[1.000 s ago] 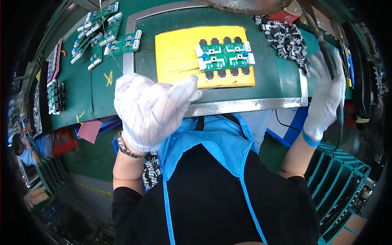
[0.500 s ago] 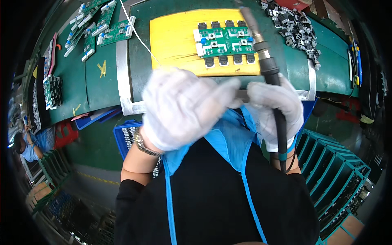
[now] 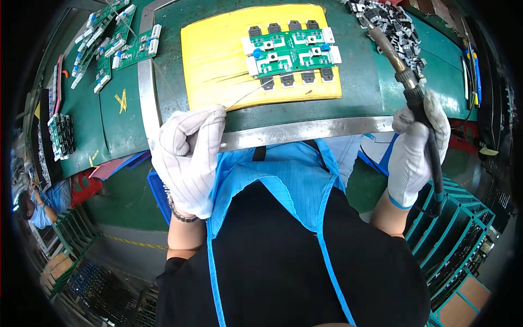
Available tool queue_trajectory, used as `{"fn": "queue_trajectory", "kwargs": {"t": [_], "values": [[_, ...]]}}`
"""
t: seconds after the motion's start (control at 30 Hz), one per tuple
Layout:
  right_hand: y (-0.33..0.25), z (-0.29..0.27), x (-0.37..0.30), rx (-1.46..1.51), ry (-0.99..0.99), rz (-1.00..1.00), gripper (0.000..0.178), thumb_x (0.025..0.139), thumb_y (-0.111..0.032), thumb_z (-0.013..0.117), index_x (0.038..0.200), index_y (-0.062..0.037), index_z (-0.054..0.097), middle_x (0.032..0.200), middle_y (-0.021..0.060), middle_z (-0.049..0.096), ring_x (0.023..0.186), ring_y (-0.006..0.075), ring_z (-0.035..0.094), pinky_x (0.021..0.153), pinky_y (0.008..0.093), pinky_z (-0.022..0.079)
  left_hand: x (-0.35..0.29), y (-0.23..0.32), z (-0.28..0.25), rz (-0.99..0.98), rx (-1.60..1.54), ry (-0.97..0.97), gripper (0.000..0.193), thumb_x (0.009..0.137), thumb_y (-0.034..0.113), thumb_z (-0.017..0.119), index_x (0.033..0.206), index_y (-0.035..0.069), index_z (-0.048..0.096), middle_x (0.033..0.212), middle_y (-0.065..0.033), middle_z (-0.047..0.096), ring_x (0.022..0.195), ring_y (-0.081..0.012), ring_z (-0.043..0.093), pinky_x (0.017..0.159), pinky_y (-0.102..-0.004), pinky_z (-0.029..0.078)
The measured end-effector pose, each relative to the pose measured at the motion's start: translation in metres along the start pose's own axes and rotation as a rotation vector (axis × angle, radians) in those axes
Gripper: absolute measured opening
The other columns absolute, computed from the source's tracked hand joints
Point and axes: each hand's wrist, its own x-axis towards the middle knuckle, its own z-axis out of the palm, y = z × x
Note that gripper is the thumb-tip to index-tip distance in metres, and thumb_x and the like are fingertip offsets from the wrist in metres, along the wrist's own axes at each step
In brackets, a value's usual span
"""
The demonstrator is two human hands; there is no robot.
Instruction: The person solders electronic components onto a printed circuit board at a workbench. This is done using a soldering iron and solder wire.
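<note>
My left hand (image 3: pixel 188 158), in a white glove, pinches a thin solder wire (image 3: pixel 245 97) between thumb and fingers. The wire's free end reaches toward the near edge of a green circuit board (image 3: pixel 293 52); whether it touches cannot be told. That board lies on a yellow pad (image 3: pixel 212 60), with black components (image 3: pixel 274 28) sticking out along its far and near sides. My right hand (image 3: pixel 417 147), also gloved, grips a soldering iron (image 3: pixel 404 73) by its dark handle. The iron's tip points up and away, to the right of the pad and apart from the board.
More circuit boards (image 3: pixel 136 50) lie at the far left of the green bench (image 3: pixel 381 71). Loose black components (image 3: pixel 400 32) are heaped at the far right. A metal edge (image 3: pixel 305 131) runs along the bench front. Green racks (image 3: pixel 457 223) stand at lower right; another person (image 3: pixel 46 204) is at far left.
My hands have parted, the right one carrying the soldering iron rightward, away from the board. My left hand has shifted left, and the wire in its pinch now extends toward the board. The view has shifted slightly.
</note>
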Motion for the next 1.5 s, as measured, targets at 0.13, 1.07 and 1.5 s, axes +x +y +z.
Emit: {"fn": "queue_trajectory", "kwargs": {"t": [0.13, 1.07, 1.5], "values": [[-0.006, 0.005, -0.006, -0.104, 0.071, -0.018, 0.048, 0.086, -0.021, 0.071, 0.121, 0.0060, 0.053, 0.120, 0.0196, 0.058, 0.090, 0.0219, 0.065, 0.086, 0.0363, 0.052, 0.013, 0.004, 0.016, 0.526, 0.191, 0.081, 0.016, 0.075, -0.001, 0.074, 0.090, 0.005, 0.070, 0.084, -0.0063, 0.070, 0.073, -0.0180, 0.061, 0.065, -0.0271, 0.047], [-0.023, 0.033, 0.001, -0.592, -0.148, -0.405, 0.024, 0.088, -0.009, 0.062, 0.108, 0.0026, 0.056, 0.101, 0.0193, 0.066, 0.080, 0.0207, 0.062, 0.076, 0.0320, 0.049, 0.017, -0.007, 0.030, 0.540, 0.188, 0.041, 0.019, 0.072, 0.004, 0.077, 0.088, 0.008, 0.070, 0.083, -0.0029, 0.069, 0.068, -0.0204, 0.059, 0.064, -0.0306, 0.047], [-0.029, 0.040, 0.003, -0.645, -0.172, -0.415, 0.022, 0.080, -0.007, 0.065, 0.101, -0.0009, 0.062, 0.088, 0.0161, 0.068, 0.069, 0.0222, 0.061, 0.065, 0.0307, 0.049, 0.018, -0.006, 0.032, 0.557, 0.195, 0.019, 0.019, 0.072, 0.005, 0.077, 0.089, 0.009, 0.070, 0.084, -0.0015, 0.068, 0.068, -0.0199, 0.060, 0.065, -0.0309, 0.047]]}}
